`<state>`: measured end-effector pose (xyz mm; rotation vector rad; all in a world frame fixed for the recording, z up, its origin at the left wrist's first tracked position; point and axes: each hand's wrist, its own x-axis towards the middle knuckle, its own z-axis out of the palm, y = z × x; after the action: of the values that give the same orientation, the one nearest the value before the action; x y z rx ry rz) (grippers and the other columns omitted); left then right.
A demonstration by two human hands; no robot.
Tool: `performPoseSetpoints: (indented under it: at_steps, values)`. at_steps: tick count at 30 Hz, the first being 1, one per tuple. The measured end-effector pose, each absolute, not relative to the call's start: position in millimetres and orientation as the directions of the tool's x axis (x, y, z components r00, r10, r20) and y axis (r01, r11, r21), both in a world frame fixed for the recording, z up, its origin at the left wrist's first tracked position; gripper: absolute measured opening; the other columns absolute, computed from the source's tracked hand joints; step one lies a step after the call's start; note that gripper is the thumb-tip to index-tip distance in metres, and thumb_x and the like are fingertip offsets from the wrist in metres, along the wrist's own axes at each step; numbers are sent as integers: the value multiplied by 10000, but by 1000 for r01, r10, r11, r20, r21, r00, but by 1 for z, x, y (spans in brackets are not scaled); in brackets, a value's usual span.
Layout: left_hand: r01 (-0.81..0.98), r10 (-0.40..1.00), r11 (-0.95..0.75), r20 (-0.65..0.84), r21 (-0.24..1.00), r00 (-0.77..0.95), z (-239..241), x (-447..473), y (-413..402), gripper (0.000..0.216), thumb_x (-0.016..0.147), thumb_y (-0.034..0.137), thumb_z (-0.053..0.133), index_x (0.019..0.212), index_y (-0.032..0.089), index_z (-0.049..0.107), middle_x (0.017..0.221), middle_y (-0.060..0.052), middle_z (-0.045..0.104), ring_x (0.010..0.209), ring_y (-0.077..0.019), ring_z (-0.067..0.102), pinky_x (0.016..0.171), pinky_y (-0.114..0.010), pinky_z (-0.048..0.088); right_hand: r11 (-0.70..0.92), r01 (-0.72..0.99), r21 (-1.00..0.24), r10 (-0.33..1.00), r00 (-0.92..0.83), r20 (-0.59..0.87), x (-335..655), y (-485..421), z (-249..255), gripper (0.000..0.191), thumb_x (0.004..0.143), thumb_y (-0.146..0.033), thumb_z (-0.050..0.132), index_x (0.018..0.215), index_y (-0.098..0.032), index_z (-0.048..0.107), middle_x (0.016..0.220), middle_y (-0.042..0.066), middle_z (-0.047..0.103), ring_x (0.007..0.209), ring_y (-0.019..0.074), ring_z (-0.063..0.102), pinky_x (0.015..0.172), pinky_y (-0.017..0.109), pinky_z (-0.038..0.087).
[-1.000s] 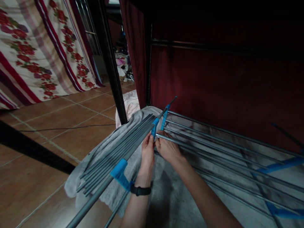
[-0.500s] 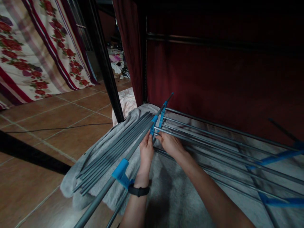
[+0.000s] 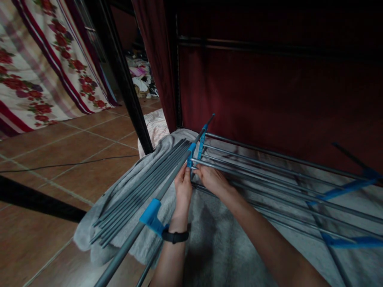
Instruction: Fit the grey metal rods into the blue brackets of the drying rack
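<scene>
My left hand (image 3: 183, 186) is closed around the lower end of a perforated blue plastic bracket (image 3: 189, 158), which hangs from a long grey pole (image 3: 172, 187). Close beside it, my right hand (image 3: 212, 179) pinches a thin grey metal rod (image 3: 194, 168) whose tip meets the bracket's holes; whether it sits fully inside is hidden by the fingers. Behind is a second perforated blue bracket (image 3: 201, 146) with rods running off to the right. A larger blue connector (image 3: 152, 216) sits on the pole near my left wrist, which wears a black band (image 3: 175, 237).
Several loose grey rods (image 3: 140, 191) lie on a grey blanket (image 3: 206, 243) left of the pole. Blue arms (image 3: 353, 241) hold the rack's right side. A black upright post (image 3: 127, 83) and dark red curtain (image 3: 254, 95) stand close by. A cable (image 3: 72, 164) crosses the tiled floor.
The whole view has shifted slightly, so things appear a little further left and higher. Both hands keep their hold at the bracket with little visible movement.
</scene>
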<state>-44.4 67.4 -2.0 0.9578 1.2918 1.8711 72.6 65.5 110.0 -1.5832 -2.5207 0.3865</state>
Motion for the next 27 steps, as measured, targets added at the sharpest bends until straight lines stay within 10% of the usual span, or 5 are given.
performPoseSetpoints:
  at_steps: [12,20,27]
  values:
    - [-94,830,-294,205,951,-519,3,-41,65,329,967,382,639,1213,209,774,1342,-86,745,1326,-246,645,1229,-413,401,434,878,-199,900,-431,63,72,66,101,378,1090,-380,395,1253,-208,690,1212,125,766,1130,238,715,942,323,506]
    - [-12,808,-368,313,930,-499,23,-44,56,417,961,464,662,1285,214,742,1456,-97,675,1430,-270,556,1275,-414,327,613,787,68,707,-584,398,97,12,95,406,1075,-236,406,1442,-180,571,1430,139,653,1307,226,581,1113,358,419]
    - [-81,814,-393,306,916,-493,18,-40,66,438,896,398,729,1291,210,740,1406,-105,707,1411,-286,578,1265,-450,346,460,884,85,803,-455,384,116,30,118,328,1070,-244,434,1328,-210,634,1226,119,720,1113,233,639,999,368,453]
